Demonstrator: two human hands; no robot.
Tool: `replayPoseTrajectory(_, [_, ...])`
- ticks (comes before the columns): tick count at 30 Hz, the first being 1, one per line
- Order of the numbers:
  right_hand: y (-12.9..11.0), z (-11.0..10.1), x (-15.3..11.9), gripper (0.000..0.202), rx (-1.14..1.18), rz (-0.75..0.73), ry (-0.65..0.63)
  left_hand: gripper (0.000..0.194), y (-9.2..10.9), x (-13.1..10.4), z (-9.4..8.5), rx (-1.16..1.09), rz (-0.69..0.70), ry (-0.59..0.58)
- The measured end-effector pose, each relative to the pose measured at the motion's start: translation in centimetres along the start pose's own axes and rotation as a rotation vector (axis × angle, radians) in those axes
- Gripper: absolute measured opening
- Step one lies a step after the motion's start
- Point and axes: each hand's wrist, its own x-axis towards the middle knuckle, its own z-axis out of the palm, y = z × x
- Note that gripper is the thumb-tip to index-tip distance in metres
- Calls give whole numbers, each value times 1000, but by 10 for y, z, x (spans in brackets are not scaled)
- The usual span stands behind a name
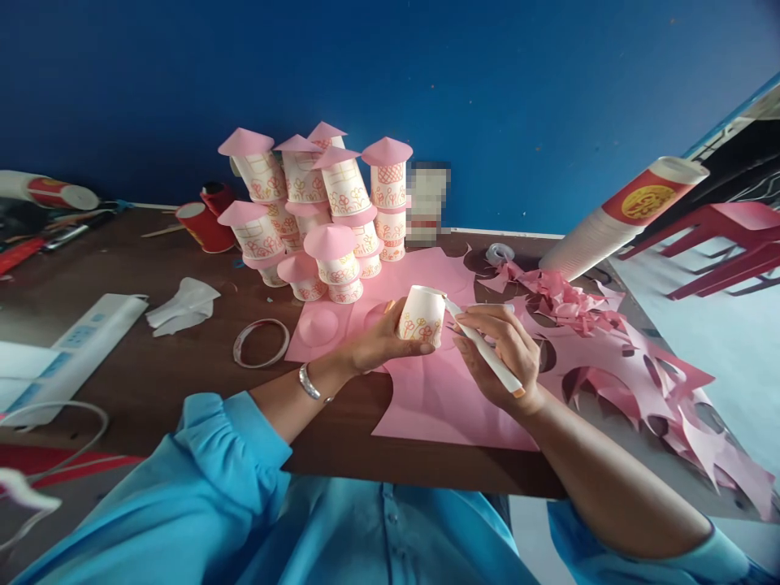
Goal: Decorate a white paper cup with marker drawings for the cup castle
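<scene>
My left hand (378, 337) holds a small white paper cup (422, 314) upside down, its side printed with pink and orange flowers. My right hand (503, 345) grips a white pen (484, 349) whose tip touches the cup's side near its upturned base. Both hands hover over a sheet of pink paper (439, 398) lying on the brown table (158, 382). A flat pink paper cone (318, 325) rests on the sheet left of my left hand.
A stack of decorated cups with pink cone roofs (322, 211) stands behind the hands. Pink paper offcuts (634, 357) spread to the right. A long sleeve of stacked cups (615, 223) lies at right. Tape roll (261, 342), white scraps (183, 305), red cups (204, 226), white power strip (73, 353) at left.
</scene>
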Motion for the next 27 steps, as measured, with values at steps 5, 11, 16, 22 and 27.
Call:
replayPoseTrajectory(5, [2, -1, -1, 25, 14, 13, 2, 81, -1, 0, -1, -80, -28, -21])
replayPoseTrajectory(11, [2, -4, -3, 31, 2, 67, -14, 73, 2, -2, -3, 95, 13, 74])
replayPoseTrajectory(16, [2, -3, -3, 30, 0, 78, -7, 71, 8, -3, -1, 152, -2, 67])
replayPoseTrajectory(22, [2, -2, -1, 26, 12, 45, 8, 81, 8, -2, 0, 131, 9, 71])
replayPoseTrajectory(27, [1, -3, 0, 27, 20, 28, 11, 89, 5, -3, -3, 142, -15, 147])
